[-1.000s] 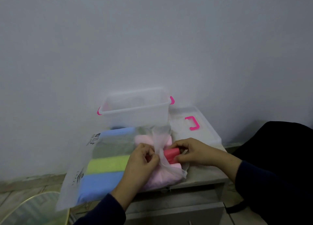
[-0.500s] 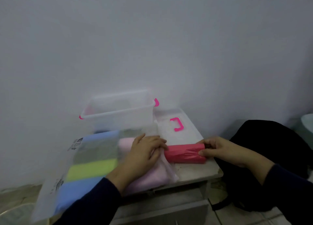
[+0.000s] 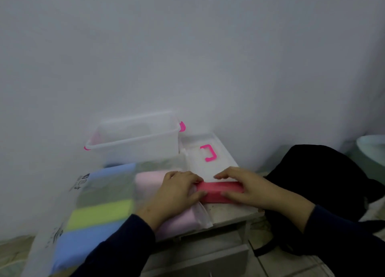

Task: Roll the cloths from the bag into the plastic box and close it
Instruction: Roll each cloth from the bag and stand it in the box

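One red cloth (image 3: 218,191), rolled, gripped by left hand (image 3: 177,193) and right hand (image 3: 250,190), fingers curled round its ends. One bag (image 3: 93,210) left of it; one open plastic box (image 3: 135,139) and one lid (image 3: 200,153) behind

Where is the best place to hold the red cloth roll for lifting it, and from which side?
Probably around the middle of the red cloth roll, coming from above. It lies flat across the table edge, its top exposed between the left hand and right hand; a wrap-around grip should keep it rolled.

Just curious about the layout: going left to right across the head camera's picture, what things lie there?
Bag of cloths → left hand → red cloth roll → right hand → black bag → pale basin.
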